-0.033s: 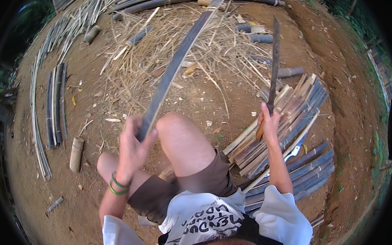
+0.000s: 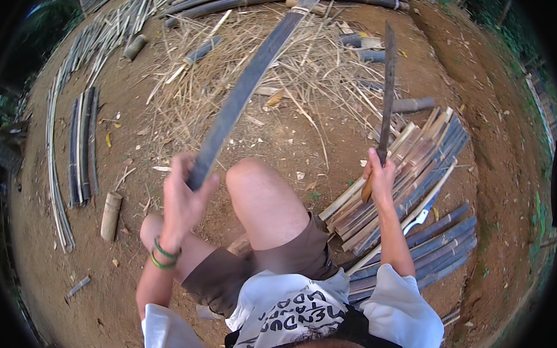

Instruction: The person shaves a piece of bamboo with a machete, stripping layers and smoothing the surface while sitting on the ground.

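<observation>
My left hand (image 2: 184,198), a green band round its wrist, grips the near end of a long dark bamboo strip (image 2: 242,88). The strip slants up and away to the right, past the top edge of the view. In my right hand (image 2: 380,173) is a machete (image 2: 388,85), held by its brown wooden handle, the long blade pointing up and apart from the strip. Below and beside that hand lies a stack of split bamboo (image 2: 409,173). My bent knees are between the two hands.
Thin shavings (image 2: 246,67) cover the ground ahead. Dark bamboo poles (image 2: 236,7) lie at the far side. A short bamboo piece (image 2: 110,216) and dark strips (image 2: 82,147) are at left. On the right are a white-handled tool (image 2: 417,220) and more dark strips (image 2: 437,243).
My left hand has shifted slightly left and up with the bamboo strip, whose dark face now shows broader. The machete has barely moved. The whole view has shifted a little.
</observation>
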{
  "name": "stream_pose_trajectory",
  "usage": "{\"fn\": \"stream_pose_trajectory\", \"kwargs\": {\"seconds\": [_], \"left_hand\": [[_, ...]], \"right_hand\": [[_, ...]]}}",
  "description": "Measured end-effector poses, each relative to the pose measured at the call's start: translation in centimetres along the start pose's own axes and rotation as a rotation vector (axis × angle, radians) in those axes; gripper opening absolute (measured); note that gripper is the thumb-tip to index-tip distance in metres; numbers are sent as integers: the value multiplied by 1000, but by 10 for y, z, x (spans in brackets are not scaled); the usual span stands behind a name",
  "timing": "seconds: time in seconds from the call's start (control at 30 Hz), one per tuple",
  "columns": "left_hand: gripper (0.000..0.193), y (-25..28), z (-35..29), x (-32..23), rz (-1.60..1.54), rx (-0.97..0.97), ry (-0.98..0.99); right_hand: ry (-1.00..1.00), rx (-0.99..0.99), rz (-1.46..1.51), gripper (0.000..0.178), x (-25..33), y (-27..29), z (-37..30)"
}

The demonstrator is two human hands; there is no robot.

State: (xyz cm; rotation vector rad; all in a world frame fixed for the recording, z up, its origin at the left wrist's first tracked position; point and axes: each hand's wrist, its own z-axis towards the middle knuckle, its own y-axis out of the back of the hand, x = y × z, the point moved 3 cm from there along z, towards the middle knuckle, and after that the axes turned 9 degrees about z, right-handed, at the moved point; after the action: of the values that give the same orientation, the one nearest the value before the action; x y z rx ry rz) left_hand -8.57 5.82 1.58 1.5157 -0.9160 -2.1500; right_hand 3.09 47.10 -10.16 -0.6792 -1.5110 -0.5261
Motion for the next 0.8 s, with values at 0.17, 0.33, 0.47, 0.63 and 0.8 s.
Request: {"fn": "stream_pose_trajectory", "kwargs": {"seconds": [0.17,0.33,0.47,0.63,0.8], "left_hand": [[42,41,41,16,510,-259,-110],[46,52,66,29,718,-295,-300],[48,30,95,40,764,-172,-367],[44,-20,113,88,809,100,-337],[42,-81,107,141,785,284,-309]], "right_hand": [[65,199,116,30,1,-65,-4],[111,329,202,26,37,-123,-8],[131,345,151,22,31,-131,10],[58,241,-37,30,-30,-114,18],[17,41,-275,33,-132,-68,2]]}}
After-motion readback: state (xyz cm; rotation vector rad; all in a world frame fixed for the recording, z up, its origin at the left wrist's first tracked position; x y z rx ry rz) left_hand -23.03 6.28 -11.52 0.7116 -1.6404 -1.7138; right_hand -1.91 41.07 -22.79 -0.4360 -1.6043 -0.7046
